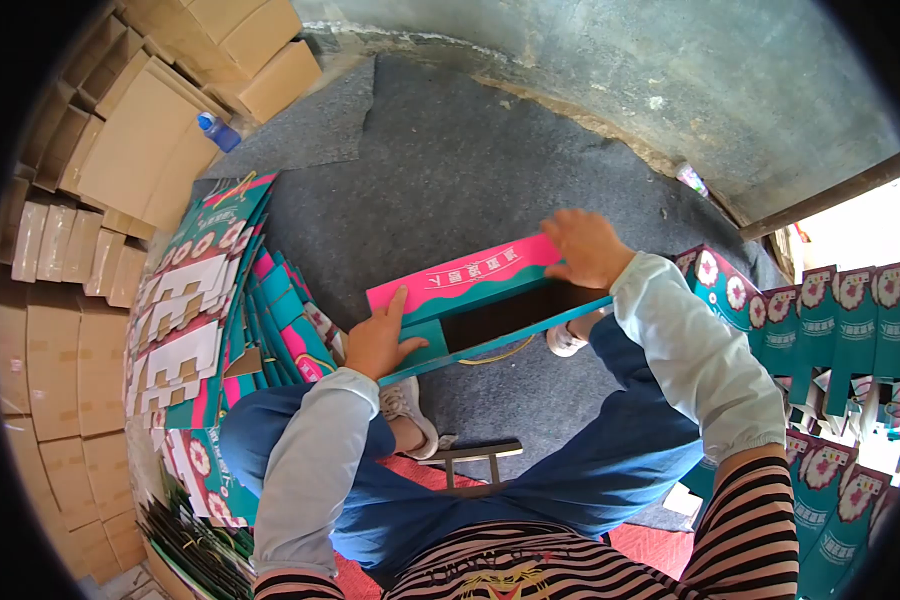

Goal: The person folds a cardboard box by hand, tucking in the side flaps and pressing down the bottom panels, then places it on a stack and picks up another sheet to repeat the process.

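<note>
A long pink and teal cardboard gift box (464, 271) with white lettering is held across my knees, its dark inside showing through an open side. My left hand (375, 338) grips the left end, the index finger up on the pink panel and the thumb across a teal end flap (422, 343). At the other end, my right hand (586, 247) has hold of the upper right corner, fingers over the pink edge. A thin yellow cord (500, 354) hangs beneath the box.
Flattened printed cartons (185, 325) lean in a stack at my left. Several made-up teal boxes (816, 320) stand in rows on the right. Brown cartons (65, 370) line the left side, near a blue bottle (218, 131). A concrete wall (670, 80) rises beyond the grey floor mat (440, 150).
</note>
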Available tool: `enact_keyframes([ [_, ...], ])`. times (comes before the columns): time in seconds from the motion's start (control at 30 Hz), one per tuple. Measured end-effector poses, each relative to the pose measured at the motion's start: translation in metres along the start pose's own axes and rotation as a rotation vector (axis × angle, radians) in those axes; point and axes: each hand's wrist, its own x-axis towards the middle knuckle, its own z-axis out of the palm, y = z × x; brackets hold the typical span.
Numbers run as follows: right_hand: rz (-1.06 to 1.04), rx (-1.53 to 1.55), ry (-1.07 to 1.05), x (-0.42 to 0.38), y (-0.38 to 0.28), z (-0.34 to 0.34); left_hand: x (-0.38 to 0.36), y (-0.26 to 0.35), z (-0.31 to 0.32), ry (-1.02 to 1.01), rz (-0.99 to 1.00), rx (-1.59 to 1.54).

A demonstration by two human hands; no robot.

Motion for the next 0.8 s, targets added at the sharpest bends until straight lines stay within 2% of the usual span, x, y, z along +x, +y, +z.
enact_keyframes([
  [0.1, 0.394, 0.128, -0.146, -0.020, 0.020, -0.019, 0.001, -0.002, 0.002, 0.010, 0.007, -0.012],
  [0.17, 0.403, 0.395, -0.102, -0.033, 0.026, -0.012, 0.001, -0.004, 0.004, 0.013, 0.014, -0.021],
  [0.3, 0.337, 0.737, 0.030, -0.036, 0.036, 0.009, 0.000, -0.001, 0.000, 0.005, 0.012, 0.022],
  [0.4, 0.330, 0.788, -0.112, -0.036, 0.041, 0.002, -0.001, 0.002, -0.003, -0.016, -0.006, 0.024],
  [0.5, 0.304, 0.793, -0.175, -0.047, 0.038, -0.004, -0.002, 0.005, -0.002, 0.011, 0.010, 0.030],
  [0.6, 0.204, 0.494, -0.145, -0.060, 0.014, -0.014, -0.004, 0.010, -0.007, 0.017, 0.006, 0.033],
  [0.7, 0.128, 0.399, -0.139, -0.064, -0.004, -0.020, -0.005, 0.010, -0.006, 0.035, 0.014, 0.038],
  [0.8, 0.030, 0.466, -0.149, -0.063, -0.005, -0.017, -0.005, 0.012, -0.008, -0.003, -0.018, 0.009],
])
